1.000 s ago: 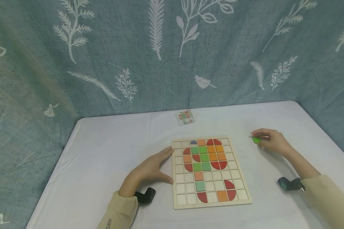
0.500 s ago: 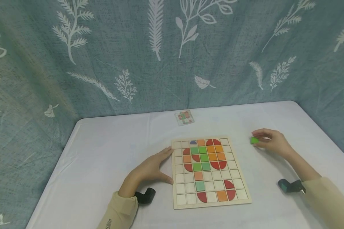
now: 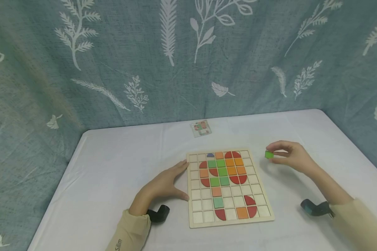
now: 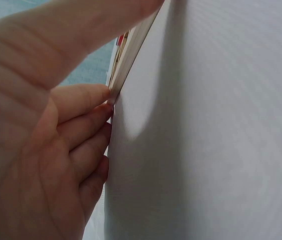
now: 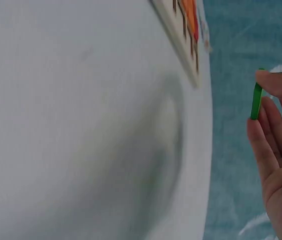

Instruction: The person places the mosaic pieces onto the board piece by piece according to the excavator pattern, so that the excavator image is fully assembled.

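Note:
A wooden grid board (image 3: pixel 197 217) lies on the white table, with red quarter-round, orange and green square pieces and a blue half-round set in its cells. My left hand (image 3: pixel 164 183) touches the board's left edge with thumb and fingertips, its fingers extended; the left wrist view shows the fingertips (image 4: pixel 106 95) right at the board's side. Right of the board, my right hand (image 3: pixel 292 156) pinches a bright green square tile (image 3: pixel 268 154) between thumb and fingers, raised over the table. Seen edge-on in the right wrist view, the thin green tile (image 5: pixel 256 101) spans between thumb and finger.
Behind the board lies a small card (image 3: pixel 201 128) printed with a similar coloured grid pattern. A blue-green curtain (image 3: pixel 176 87) with white leaf prints stands along the table's back edge. Each wrist carries a dark camera, such as the right wrist camera (image 3: pixel 315 208).
My right hand has moved left toward the board with the green tile, which has turned in the fingers. The left hand stays at the board's edge.

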Available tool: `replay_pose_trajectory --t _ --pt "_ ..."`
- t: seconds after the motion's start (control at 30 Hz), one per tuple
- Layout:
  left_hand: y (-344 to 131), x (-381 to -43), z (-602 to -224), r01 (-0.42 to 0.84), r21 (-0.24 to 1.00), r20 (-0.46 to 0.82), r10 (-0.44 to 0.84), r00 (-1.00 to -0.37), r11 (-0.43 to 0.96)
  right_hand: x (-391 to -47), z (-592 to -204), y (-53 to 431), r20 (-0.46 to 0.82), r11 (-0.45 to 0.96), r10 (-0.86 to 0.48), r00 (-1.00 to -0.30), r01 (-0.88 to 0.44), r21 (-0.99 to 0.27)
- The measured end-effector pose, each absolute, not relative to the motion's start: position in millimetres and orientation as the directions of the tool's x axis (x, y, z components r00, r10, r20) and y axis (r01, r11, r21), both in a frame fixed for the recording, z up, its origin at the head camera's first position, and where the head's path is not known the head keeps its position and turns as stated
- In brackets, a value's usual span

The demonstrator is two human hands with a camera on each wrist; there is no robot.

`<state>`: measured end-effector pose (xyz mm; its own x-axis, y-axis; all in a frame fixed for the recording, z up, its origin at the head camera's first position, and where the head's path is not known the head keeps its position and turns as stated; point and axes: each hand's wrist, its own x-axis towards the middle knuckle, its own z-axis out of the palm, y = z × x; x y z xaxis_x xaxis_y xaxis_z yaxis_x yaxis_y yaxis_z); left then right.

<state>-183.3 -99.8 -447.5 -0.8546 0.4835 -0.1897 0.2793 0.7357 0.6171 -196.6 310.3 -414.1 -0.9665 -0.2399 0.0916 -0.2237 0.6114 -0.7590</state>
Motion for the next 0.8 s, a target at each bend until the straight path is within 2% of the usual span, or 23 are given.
replay_pose_trajectory --t 0.23,0.5,0.7,0.8 --pt "-99 -183 -446 0.267 0.620 -0.199 0.477 -0.856 0.737 -169 -404 265 0.102 0.596 -0.389 -0.916 -0.334 -0.730" --pt "-99 -185 -446 0.276 0.612 -0.204 0.485 -0.850 0.741 -126 -412 217 0.110 0.499 -0.611 -0.784 -0.488 -0.716" --pt "-99 -185 -446 0.276 0.616 -0.206 0.489 -0.848 0.737 -110 -429 200 0.210 0.435 -0.719 -0.662 -0.665 -0.607" --pt "-100 -185 -446 0.276 0.618 -0.207 0.490 -0.847 0.736 -106 -433 196 0.170 0.449 -0.745 -0.645 -0.674 -0.587"
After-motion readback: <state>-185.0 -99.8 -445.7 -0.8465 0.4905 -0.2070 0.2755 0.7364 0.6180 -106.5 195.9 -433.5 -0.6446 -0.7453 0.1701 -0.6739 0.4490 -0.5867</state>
